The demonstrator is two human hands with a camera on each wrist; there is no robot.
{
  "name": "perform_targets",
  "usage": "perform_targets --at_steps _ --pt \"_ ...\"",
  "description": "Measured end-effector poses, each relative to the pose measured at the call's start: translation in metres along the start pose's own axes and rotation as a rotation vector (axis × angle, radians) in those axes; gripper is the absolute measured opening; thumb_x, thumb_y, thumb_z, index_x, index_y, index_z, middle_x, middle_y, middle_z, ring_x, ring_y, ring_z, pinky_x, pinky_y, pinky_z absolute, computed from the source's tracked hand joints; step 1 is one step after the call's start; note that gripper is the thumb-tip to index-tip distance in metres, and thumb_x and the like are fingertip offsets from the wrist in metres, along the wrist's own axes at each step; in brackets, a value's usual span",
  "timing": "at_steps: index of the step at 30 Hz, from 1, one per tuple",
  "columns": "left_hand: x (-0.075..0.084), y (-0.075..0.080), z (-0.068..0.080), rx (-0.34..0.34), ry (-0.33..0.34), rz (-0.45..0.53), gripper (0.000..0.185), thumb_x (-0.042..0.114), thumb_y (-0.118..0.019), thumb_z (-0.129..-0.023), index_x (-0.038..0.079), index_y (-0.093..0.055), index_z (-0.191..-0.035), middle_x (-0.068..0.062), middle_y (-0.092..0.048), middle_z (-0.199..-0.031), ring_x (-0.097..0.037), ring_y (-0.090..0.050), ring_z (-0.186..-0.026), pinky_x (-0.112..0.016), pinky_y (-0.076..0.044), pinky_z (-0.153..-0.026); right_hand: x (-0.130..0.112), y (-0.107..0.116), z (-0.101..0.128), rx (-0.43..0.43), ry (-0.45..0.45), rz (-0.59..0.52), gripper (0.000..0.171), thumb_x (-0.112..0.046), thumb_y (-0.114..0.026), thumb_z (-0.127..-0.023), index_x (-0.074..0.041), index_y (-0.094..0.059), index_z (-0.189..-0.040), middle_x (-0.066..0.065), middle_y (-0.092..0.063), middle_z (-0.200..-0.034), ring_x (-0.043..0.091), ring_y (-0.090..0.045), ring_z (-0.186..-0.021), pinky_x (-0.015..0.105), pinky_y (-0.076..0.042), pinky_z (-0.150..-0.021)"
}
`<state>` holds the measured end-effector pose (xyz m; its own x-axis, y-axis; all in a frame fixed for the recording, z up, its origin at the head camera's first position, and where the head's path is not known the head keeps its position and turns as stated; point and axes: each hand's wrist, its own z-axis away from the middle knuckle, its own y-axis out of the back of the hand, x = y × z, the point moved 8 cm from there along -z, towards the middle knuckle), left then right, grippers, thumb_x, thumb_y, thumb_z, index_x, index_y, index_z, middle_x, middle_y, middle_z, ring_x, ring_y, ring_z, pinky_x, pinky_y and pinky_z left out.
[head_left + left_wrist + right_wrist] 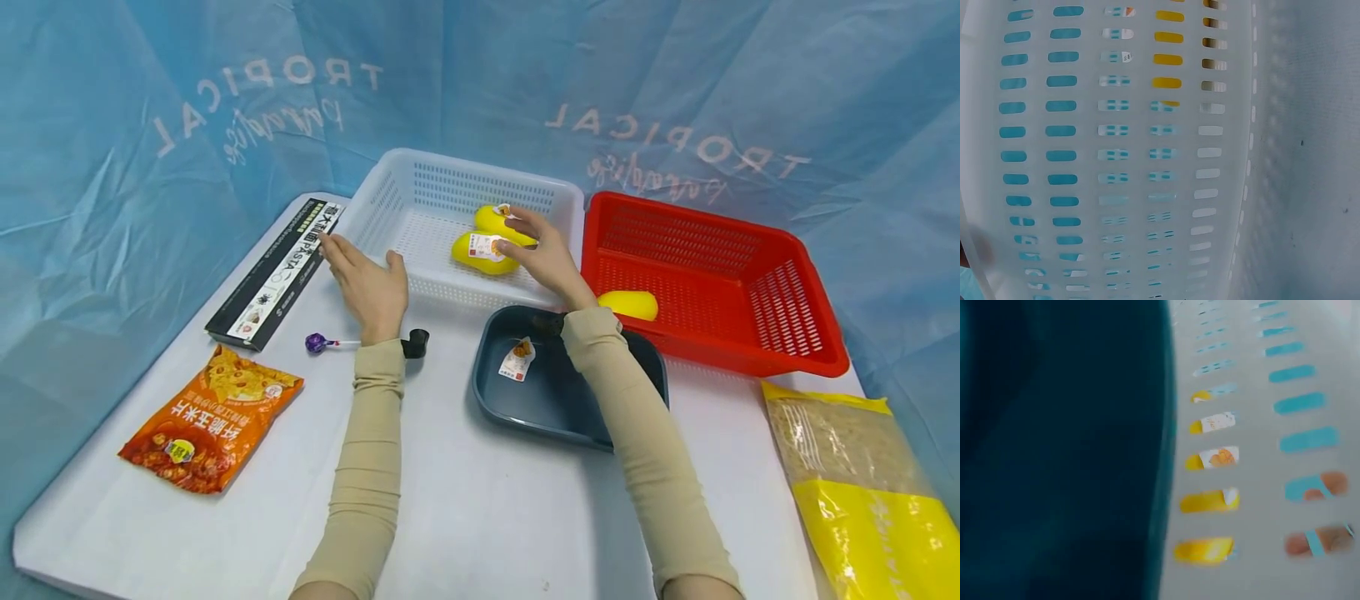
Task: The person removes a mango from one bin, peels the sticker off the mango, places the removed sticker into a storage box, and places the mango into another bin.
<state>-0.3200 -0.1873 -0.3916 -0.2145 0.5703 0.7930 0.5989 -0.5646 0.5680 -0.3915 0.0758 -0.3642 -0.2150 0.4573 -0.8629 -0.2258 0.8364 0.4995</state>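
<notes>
In the head view, my right hand (547, 254) reaches over the front rim of the white slotted basket (427, 187). Its thumb and fingers are spread apart, overlapping two yellow mango-shaped fruits with stickers, the front one (472, 260) and the rear one (487, 218). Through the basket slots, the right wrist view shows a yellow fruit (1204, 550) and separated fingertips (1334, 483). At the basket's left front corner is my left hand (371, 287), with straight fingers and raised thumb. The basket's slotted wall (1132, 125) fills most of the left wrist view.
A dark blue bin (487, 408) with a loose sticker (517, 360) inside sits before the baskets. The red basket (780, 358) holds a yellow fruit (630, 305). Leftward lie a pasta box (273, 275), corn chips bag (213, 421) and purple lollipop (317, 342); a yellow-clear bag (862, 492) lies right.
</notes>
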Motion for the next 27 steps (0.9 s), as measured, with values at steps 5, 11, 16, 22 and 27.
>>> perform_targets --at_steps 5,11,16,22,27 --pt "-0.002 -0.001 0.0 -0.006 0.008 0.0 0.083 0.032 -0.05 -0.096 -0.003 -0.002 -0.153 -0.013 0.008 -0.164 -0.034 -0.002 -0.152 -0.037 -0.01 -0.124 0.002 -0.007 -0.008 0.023 -0.008 -0.006 0.069 -0.032 -0.071 -0.087 -0.023 -0.039 -0.148 0.003 -0.051 -0.145 0.025 -0.045 -0.136 0.042 -0.039 -0.113" --pt "-0.005 0.0 0.0 0.008 0.007 0.012 0.083 0.033 -0.05 -0.096 -0.003 -0.003 -0.154 -0.012 0.007 -0.164 -0.034 -0.002 -0.152 -0.038 -0.012 -0.124 0.0 -0.026 -0.019 -0.026 0.009 0.082 0.07 -0.028 -0.073 -0.086 -0.021 -0.04 -0.147 0.005 -0.051 -0.145 0.023 -0.046 -0.135 0.041 -0.04 -0.112" --pt "-0.004 0.001 0.002 0.013 -0.005 0.024 0.082 0.032 -0.051 -0.096 -0.004 -0.004 -0.153 -0.013 0.007 -0.164 -0.035 -0.003 -0.151 -0.038 -0.012 -0.124 -0.001 -0.034 -0.027 -0.055 0.03 0.18 0.07 -0.025 -0.074 -0.085 -0.018 -0.042 -0.147 0.006 -0.052 -0.144 0.023 -0.048 -0.134 0.037 -0.041 -0.111" --pt "0.0 0.001 0.002 0.016 -0.023 0.028 0.082 0.032 -0.051 -0.095 -0.005 -0.005 -0.153 -0.014 0.007 -0.164 -0.035 -0.003 -0.151 -0.039 -0.011 -0.124 0.0 -0.036 -0.029 -0.078 0.026 0.234 0.07 -0.025 -0.074 -0.085 -0.017 -0.041 -0.147 0.007 -0.052 -0.144 0.025 -0.048 -0.133 0.037 -0.04 -0.112" --pt "-0.001 0.001 0.002 0.028 -0.029 0.031 0.082 0.031 -0.051 -0.095 -0.005 -0.006 -0.153 -0.015 0.006 -0.164 -0.036 -0.003 -0.151 -0.039 -0.011 -0.124 0.003 -0.038 -0.028 -0.092 0.01 0.286 0.072 -0.03 -0.074 -0.084 -0.017 -0.041 -0.147 0.008 -0.053 -0.142 0.028 -0.05 -0.127 0.042 -0.039 -0.112"
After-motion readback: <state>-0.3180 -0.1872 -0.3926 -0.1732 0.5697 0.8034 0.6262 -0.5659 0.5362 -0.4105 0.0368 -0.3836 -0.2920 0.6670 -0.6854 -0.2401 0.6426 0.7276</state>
